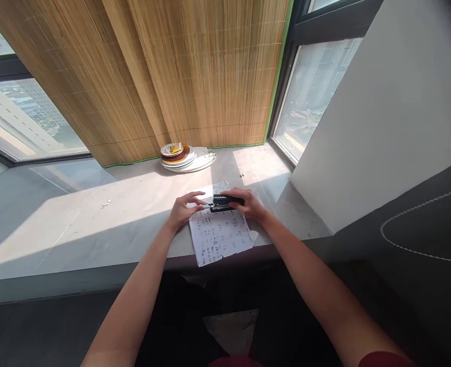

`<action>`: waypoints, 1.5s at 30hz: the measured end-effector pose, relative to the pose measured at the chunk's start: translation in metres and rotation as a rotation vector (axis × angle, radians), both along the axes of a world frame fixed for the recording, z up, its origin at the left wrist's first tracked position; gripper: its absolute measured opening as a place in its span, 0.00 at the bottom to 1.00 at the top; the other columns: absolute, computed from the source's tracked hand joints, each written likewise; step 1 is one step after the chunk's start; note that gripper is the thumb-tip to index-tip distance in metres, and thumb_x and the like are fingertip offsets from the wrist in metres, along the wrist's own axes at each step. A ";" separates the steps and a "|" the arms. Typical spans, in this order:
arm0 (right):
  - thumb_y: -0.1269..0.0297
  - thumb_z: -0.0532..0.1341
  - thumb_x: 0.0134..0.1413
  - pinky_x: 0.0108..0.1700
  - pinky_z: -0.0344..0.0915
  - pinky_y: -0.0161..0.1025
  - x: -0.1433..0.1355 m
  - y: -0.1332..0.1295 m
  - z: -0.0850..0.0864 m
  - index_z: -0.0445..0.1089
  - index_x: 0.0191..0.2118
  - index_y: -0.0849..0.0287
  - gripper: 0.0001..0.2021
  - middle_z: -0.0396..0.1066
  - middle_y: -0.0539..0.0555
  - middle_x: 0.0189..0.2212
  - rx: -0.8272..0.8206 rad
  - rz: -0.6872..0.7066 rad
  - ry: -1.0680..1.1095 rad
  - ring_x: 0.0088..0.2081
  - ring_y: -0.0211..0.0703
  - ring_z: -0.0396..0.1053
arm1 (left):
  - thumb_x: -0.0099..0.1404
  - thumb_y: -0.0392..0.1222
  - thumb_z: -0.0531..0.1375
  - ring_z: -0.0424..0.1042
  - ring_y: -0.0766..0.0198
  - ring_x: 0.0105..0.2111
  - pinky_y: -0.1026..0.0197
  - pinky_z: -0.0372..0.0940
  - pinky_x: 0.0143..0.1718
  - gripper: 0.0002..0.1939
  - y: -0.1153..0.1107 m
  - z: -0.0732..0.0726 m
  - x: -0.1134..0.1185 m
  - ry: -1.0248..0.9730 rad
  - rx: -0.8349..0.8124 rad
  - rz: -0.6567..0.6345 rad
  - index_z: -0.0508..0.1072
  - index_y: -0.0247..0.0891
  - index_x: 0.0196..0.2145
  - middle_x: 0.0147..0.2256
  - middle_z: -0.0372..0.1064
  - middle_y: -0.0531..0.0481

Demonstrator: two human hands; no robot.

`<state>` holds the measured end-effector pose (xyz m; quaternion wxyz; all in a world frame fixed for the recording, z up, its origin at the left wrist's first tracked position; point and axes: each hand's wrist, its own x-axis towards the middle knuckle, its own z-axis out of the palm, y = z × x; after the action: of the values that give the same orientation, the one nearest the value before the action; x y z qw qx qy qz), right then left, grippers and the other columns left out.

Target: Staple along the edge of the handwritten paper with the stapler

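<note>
so the person's right hand [251, 205] is gripping a long black plastic-looking stapler [224, 199] from 3 o'clock, over the 12 o'clock half of a handwritten white paper sheet [221, 234], left hand [181, 210] seemingly pinching a thin pale strip [207, 206] at 9 o'clock, and a slack pinch could drop that

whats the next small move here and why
Probably ease the pale piece toward the stapler with the left hand: that hand is right at the piece, by the stapler's end, and the right hand grips the stapler, whose black halves look spread apart.
</note>
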<state>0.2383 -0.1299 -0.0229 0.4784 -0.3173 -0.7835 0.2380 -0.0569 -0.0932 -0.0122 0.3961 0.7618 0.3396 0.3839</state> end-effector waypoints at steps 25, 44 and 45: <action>0.62 0.66 0.64 0.58 0.74 0.56 0.083 0.034 -0.013 0.81 0.55 0.50 0.16 0.81 0.56 0.50 -0.048 -0.398 -0.096 0.52 0.53 0.77 | 0.66 0.52 0.68 0.69 0.44 0.63 0.43 0.61 0.66 0.20 0.046 -0.011 0.073 0.381 0.295 -0.237 0.80 0.50 0.54 0.62 0.73 0.45; 0.65 0.57 0.72 0.55 0.67 0.58 0.076 0.022 0.001 0.77 0.61 0.42 0.19 0.78 0.55 0.49 0.075 -0.441 -0.380 0.48 0.55 0.73 | 0.59 0.59 0.72 0.63 0.37 0.66 0.41 0.61 0.65 0.28 0.037 -0.060 0.085 0.194 0.130 -0.169 0.79 0.53 0.55 0.61 0.72 0.46; 0.64 0.57 0.72 0.55 0.67 0.59 0.076 0.022 0.002 0.77 0.61 0.43 0.19 0.78 0.55 0.49 0.079 -0.444 -0.386 0.48 0.55 0.73 | 0.58 0.60 0.72 0.63 0.36 0.66 0.40 0.61 0.65 0.28 0.036 -0.061 0.085 0.210 0.121 -0.183 0.78 0.53 0.55 0.61 0.72 0.46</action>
<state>0.3140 -0.1078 -0.0213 0.3730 -0.5015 -0.7800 0.0323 0.0283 -0.0569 -0.0728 0.3453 0.8479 0.2845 0.2843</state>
